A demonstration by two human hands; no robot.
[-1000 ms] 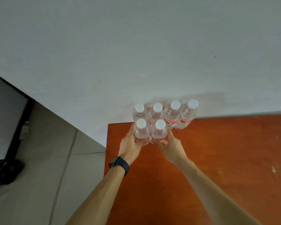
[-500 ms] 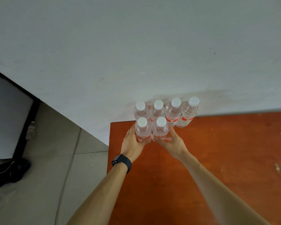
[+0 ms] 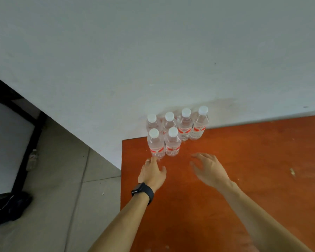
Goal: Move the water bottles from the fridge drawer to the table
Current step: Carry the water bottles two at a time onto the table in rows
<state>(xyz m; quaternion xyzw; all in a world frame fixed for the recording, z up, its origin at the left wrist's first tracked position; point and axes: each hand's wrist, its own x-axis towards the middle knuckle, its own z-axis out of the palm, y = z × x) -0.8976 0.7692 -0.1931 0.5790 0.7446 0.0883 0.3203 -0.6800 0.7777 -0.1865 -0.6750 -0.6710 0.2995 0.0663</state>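
Several clear water bottles with white caps and red labels stand upright at the far left corner of the orange table, against the wall. Two of them form a front row: the front left bottle and the front right bottle. The others line up behind. My left hand, with a black watch on the wrist, hovers just below the front left bottle, fingers apart and empty. My right hand is off to the right of the front row, open and empty above the table. No fridge drawer is in view.
A white wall rises right behind the bottles. The table's left edge drops to a tiled floor. A dark frame and a black object lie on the floor at far left.
Both hands have let go of the two front bottles and pulled back toward me. The right hand has also moved to the right. The bottles stay standing.
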